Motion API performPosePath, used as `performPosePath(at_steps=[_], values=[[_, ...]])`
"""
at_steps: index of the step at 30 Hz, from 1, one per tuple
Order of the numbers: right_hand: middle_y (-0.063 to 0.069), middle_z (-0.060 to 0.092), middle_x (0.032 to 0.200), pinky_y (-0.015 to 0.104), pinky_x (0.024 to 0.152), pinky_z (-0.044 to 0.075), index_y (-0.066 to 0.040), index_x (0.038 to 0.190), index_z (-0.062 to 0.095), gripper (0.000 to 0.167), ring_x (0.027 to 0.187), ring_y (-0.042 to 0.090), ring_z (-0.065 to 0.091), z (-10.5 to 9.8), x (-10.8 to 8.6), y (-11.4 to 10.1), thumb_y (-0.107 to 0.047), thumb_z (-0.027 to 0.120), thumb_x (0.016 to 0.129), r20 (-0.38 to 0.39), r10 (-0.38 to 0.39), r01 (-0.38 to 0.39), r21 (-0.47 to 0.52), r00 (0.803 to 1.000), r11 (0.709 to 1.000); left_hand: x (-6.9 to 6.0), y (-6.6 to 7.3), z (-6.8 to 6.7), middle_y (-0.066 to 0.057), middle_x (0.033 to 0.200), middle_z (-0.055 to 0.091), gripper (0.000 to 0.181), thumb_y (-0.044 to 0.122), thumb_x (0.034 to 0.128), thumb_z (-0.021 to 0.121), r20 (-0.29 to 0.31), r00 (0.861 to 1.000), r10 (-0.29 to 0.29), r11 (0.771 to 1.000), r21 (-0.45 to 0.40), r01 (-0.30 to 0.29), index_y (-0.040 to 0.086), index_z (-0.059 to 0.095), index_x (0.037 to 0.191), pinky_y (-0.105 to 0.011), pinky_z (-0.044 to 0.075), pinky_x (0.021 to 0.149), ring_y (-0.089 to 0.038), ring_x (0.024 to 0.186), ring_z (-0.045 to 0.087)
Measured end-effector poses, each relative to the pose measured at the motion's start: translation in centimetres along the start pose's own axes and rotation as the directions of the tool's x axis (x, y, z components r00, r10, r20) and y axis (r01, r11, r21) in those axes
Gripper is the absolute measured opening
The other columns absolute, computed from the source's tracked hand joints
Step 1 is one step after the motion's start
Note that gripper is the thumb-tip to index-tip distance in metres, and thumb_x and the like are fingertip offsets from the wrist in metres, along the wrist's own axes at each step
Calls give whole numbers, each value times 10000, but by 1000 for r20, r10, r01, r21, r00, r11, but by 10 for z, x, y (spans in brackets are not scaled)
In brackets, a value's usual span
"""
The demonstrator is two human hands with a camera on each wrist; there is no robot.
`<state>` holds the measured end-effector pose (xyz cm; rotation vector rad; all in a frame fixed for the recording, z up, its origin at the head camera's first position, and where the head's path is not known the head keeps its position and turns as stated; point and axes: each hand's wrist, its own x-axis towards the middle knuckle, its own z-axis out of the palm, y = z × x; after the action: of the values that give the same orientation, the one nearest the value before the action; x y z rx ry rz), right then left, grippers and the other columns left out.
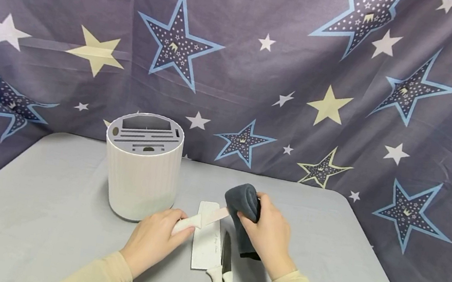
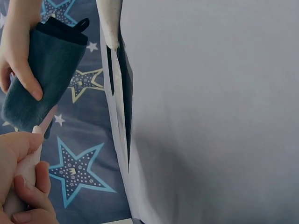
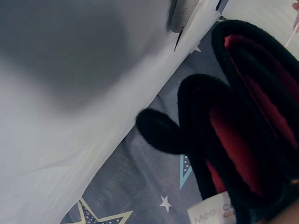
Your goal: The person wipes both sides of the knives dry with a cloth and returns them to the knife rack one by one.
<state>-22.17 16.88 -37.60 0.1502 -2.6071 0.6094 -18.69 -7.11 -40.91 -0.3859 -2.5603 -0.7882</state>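
Note:
My left hand (image 1: pixel 154 240) grips the white handle of a small knife (image 1: pixel 187 224). The blade points up and to the right, its tip end hidden at the cloth. A folded dark blue-grey cloth (image 1: pixel 244 203) is held in my right hand (image 1: pixel 270 237), thumb on the near side, against the blade. Seen from the right wrist, the cloth (image 3: pixel 233 140) shows dark edges, a hanging loop and red inner layers. Below the hands, a white-handled cleaver (image 1: pixel 205 248) and a dark-bladed knife (image 1: pixel 227 254) lie side by side on the table.
A round white knife block (image 1: pixel 137 181) with a slotted grey top stands left of the hands, its slots facing up. The pale grey table (image 1: pixel 42 210) ends at a dark star-patterned curtain (image 1: pixel 238 89) behind and at both sides.

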Motion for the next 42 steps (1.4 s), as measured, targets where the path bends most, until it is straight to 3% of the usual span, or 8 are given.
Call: performPosePath(at_steps=[42], values=[[94, 736, 1019, 449, 611, 508, -141, 1222, 610, 533, 782, 265, 687, -2, -9, -12, -344, 834, 783, -2, -37, 37, 22, 999, 999, 1, 3, 1, 67, 768, 640, 182, 315, 838, 765, -14, 1000, -11, 1000, -4, 11, 163, 695, 909, -293, 439, 555, -122, 637, 573]])
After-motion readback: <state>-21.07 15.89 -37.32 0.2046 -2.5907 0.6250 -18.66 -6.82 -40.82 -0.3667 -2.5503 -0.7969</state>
